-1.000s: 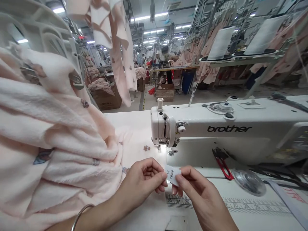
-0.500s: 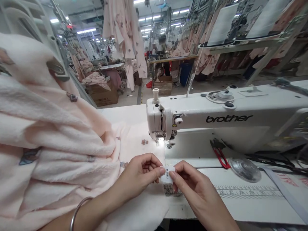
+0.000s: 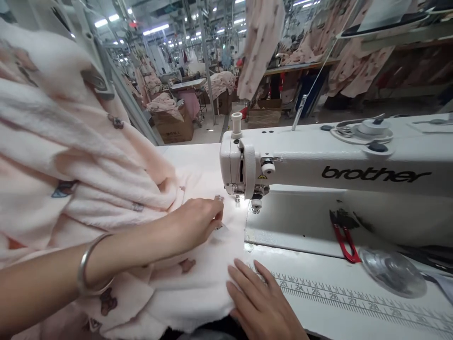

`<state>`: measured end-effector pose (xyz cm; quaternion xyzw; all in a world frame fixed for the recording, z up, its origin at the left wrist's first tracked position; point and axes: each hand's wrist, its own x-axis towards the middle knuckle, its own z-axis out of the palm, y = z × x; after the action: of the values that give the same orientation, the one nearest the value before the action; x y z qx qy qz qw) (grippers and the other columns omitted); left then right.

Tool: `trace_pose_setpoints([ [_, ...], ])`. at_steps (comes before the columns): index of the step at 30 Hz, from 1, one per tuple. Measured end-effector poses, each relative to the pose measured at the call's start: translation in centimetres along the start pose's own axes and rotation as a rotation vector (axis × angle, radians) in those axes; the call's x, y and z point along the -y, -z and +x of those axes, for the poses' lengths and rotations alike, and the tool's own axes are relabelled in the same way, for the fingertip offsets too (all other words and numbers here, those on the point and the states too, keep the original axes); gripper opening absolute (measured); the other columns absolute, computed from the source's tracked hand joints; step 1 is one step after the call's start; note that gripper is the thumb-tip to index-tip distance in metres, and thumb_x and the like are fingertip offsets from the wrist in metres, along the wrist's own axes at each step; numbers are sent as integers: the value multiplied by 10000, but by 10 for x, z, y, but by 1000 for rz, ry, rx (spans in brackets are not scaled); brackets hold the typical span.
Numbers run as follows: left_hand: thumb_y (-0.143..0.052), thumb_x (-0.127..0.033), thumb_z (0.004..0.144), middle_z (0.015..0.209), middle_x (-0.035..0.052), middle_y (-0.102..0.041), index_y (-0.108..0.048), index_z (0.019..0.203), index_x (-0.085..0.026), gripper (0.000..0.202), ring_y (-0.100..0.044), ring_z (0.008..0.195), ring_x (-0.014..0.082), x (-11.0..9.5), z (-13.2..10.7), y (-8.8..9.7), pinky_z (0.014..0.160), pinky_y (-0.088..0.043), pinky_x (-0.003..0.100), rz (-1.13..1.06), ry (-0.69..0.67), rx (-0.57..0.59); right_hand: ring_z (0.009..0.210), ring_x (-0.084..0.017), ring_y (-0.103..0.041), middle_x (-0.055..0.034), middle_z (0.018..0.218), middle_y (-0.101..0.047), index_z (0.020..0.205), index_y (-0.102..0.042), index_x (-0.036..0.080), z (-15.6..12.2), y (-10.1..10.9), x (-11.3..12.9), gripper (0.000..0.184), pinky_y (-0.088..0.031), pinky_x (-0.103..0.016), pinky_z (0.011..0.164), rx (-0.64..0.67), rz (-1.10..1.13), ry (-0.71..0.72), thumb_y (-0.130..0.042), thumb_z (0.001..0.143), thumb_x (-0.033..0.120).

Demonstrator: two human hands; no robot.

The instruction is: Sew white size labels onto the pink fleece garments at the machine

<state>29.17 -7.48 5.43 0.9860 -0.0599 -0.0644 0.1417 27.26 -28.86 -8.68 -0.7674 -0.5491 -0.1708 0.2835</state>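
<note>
My left hand (image 3: 200,219) rests on pale pink fleece fabric (image 3: 198,269) just left of the needle of the white Brother sewing machine (image 3: 318,174). Its fingers are curled down and pinched onto the cloth near a small printed motif. My right hand (image 3: 260,302) lies flat with fingers spread on the near edge of the same fabric, by the ruler tape (image 3: 336,297) on the table. The small white label is out of sight. A metal bangle (image 3: 88,267) sits on my left wrist.
A big heap of pink fleece (image 3: 71,156) fills the left side. Red thread snips (image 3: 345,238) and a clear round dish (image 3: 392,271) lie on the machine bed to the right. Behind are cardboard boxes, hanging garments and other sewing stations.
Both hands held a small white label between them in front of the machine. Now the label is gone from view, the left hand is at the needle and the right lies flat on the fabric.
</note>
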Motion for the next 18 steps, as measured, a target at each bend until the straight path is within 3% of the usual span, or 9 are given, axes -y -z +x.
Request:
trace_pose_setpoints([
  [5,-467,-176,886,900,58,-598,-498,813,-162,80,-568,791,169,32,34,-42,718,-418,258,-95,-78,-8,1164,-177,-517,-31,1101,-646,852,-565,204,-14,2,-13,232,-306,-388,1048,7,68,-36,-398,893,50],
  [9,-435,-159,892,926,50,-574,-479,815,-174,90,-529,874,178,66,52,-52,831,-397,300,-74,-146,-2,1210,-199,-482,-71,1229,-586,806,-526,186,-2,-5,-11,239,-314,-374,1009,-40,77,-130,-370,847,11],
  [12,-435,-167,894,902,31,-568,-489,846,-185,75,-522,879,175,81,62,-53,811,-397,289,-72,-164,2,1241,-206,-453,-74,1209,-597,837,-527,183,5,-5,-9,265,-263,-413,1043,-31,71,-161,-335,857,1],
  [15,-444,-135,868,881,34,-560,-486,814,-180,82,-520,841,176,79,62,-48,752,-394,276,-59,-141,-12,1192,-214,-476,-67,1160,-603,884,-525,187,12,5,-7,122,-214,-433,1070,67,65,-135,-425,909,121],
  [18,-430,-100,846,823,42,-552,-476,764,-168,115,-521,754,171,62,48,-39,682,-380,271,-37,-84,-56,919,-175,-541,-36,920,-595,844,-484,183,25,11,-6,87,-330,-380,925,63,119,-202,-454,917,146],
])
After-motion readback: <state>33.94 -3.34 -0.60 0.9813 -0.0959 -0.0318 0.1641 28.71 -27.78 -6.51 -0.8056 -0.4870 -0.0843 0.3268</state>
